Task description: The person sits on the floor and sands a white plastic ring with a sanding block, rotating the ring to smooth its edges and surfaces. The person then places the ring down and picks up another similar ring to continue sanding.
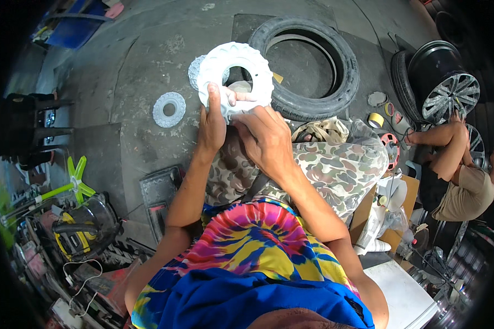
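My left hand [213,119] holds up a white ring [209,66] with a scalloped rim and a large round hole. Its thumb lies over the near face, and fingertips show through the hole. At the ring's lower edge, the fingers of my right hand [269,137] are curled and pressed together; whatever they pinch, if anything, is hidden. On the floor to the left lies a smaller pale grey ring [159,112]. Another grey ring [193,71] is partly covered by the white one.
A black tire [347,66] lies flat beyond my knees. To the right, another person [466,192] works at an alloy wheel [453,96]. Tape rolls [376,120] and a cardboard box [406,208] are nearer. Tools and a yellow-black machine [74,236] crowd the left.
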`<state>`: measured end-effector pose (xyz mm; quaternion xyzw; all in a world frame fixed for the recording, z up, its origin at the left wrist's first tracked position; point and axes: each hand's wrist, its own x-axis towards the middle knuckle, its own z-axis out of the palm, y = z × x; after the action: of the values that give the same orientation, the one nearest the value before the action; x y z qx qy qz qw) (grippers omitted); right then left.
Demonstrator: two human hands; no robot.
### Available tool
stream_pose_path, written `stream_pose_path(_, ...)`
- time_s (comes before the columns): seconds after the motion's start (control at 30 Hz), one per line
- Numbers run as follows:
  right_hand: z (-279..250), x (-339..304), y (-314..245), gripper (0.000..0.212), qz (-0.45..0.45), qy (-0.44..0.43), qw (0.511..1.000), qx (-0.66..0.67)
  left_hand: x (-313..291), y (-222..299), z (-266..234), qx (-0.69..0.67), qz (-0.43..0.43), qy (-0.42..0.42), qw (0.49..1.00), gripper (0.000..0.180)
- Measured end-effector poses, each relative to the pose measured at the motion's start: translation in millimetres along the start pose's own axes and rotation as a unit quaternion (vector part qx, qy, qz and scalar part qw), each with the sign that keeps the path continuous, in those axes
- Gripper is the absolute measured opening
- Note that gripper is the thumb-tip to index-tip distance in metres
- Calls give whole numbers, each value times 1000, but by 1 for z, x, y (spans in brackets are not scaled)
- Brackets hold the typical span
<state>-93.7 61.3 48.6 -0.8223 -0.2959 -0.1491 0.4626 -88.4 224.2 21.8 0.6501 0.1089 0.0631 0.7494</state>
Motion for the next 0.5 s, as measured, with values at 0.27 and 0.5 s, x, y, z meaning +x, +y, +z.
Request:
stream_pose_path(0.27,9,9,19,34,-51,-15,998,-15,6,-6,-8,-52,-70,-3,996,67)
stream_pose_path(0.5,9,12,21,35,-47,-1,999,-8,7,1,-5,-61,-79,-10,995,72)
